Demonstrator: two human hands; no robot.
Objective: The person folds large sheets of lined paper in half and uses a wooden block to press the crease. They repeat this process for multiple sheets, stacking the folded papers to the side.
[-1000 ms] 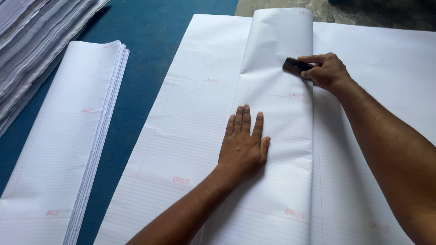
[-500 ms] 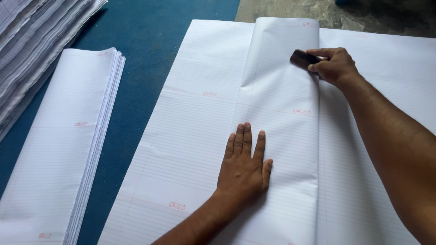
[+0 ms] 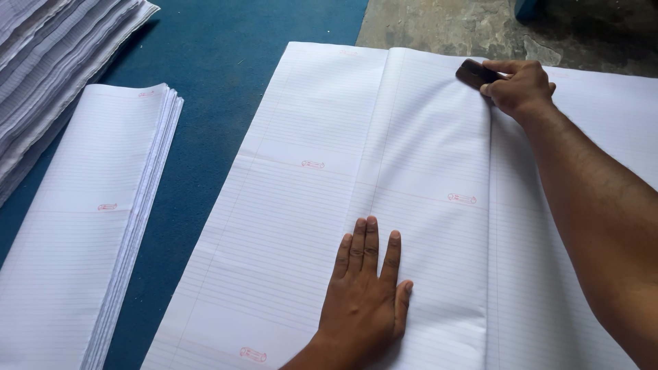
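- A folded sheet of ruled white paper [image 3: 418, 205] is laid on a wider paper stack [image 3: 288, 205], its long axis running away from the person.
- The left hand [image 3: 363, 301] is pressed flat, fingers spread narrowly, on the sheet's near end.
- A small dark block [image 3: 473, 72] is gripped by the right hand [image 3: 521, 85] at the fold's far end.
- Blue cloth [image 3: 226, 68] is left bare beside a second pile [image 3: 89, 219].
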